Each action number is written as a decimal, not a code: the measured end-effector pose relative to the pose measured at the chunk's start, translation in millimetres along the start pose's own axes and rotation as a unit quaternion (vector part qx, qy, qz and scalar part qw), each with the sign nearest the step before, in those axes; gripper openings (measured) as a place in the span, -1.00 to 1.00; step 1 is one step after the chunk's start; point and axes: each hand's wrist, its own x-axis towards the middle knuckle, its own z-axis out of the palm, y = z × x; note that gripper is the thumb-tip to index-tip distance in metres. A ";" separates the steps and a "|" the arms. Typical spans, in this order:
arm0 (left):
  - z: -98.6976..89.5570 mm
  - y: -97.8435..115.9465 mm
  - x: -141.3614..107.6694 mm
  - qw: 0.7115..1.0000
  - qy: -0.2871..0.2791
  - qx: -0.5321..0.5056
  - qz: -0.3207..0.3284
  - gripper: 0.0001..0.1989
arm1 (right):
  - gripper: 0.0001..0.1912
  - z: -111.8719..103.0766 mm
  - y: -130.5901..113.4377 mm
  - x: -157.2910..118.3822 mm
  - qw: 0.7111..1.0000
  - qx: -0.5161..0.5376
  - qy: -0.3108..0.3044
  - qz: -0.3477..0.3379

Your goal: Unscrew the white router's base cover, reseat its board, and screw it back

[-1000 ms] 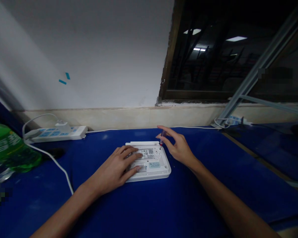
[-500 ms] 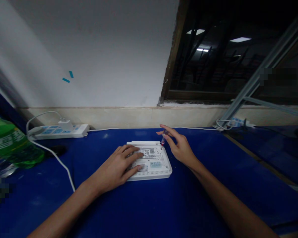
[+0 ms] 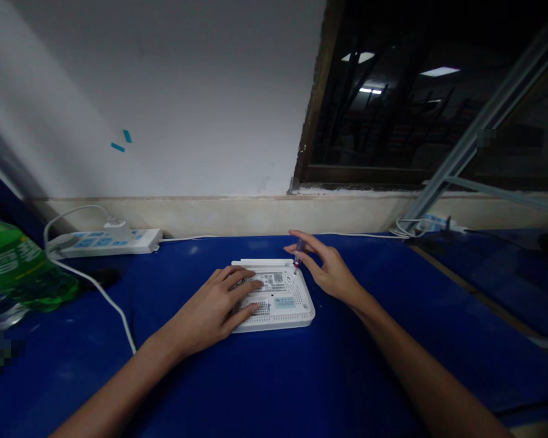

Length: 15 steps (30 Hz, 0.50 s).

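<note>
Left hand (image 3: 217,302) spread flat on a white router (image 3: 285,310) lying on a blue table (image 3: 274,383); right hand's (image 3: 331,274) fingers pinch a small screwdriver (image 3: 298,252) upright at its far right corner.

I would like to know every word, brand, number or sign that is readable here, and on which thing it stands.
No text reads clearly enough to quote.
Bottle: big white characters, too blurred to read surely.
White label on the router: print and a square code, too small, partly under the left hand.
Pale label: too small.
Power strip: blue markings, unreadable.
</note>
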 end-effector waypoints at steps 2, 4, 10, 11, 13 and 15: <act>-0.3 0.3 0.0 1.000 -0.002 0.001 0.000 -0.61 | -0.61 -1.1 1.5 1.0 1.000 -0.004 0.002 0.005; -0.4 0.4 -0.1 1.000 -0.007 0.005 0.000 -0.60 | -0.66 -1.9 3.8 1.2 0.999 -0.036 0.023 0.006; 0.4 -0.7 0.2 1.000 0.000 0.006 0.008 -0.60 | -0.34 -0.3 12.3 -4.8 0.999 0.029 -0.030 0.028; 0.3 -0.8 0.3 1.000 -0.002 0.008 0.008 -0.60 | -0.32 0.2 12.5 -5.3 0.998 0.047 -0.035 0.032; 0.2 -0.8 0.2 1.000 -0.005 0.011 0.008 -0.60 | -0.34 0.6 11.5 -5.1 0.997 0.060 -0.026 0.037; 0.4 -1.3 0.0 1.000 -0.003 0.010 0.010 -0.61 | -0.33 -1.2 10.6 -3.5 0.997 0.066 0.003 0.046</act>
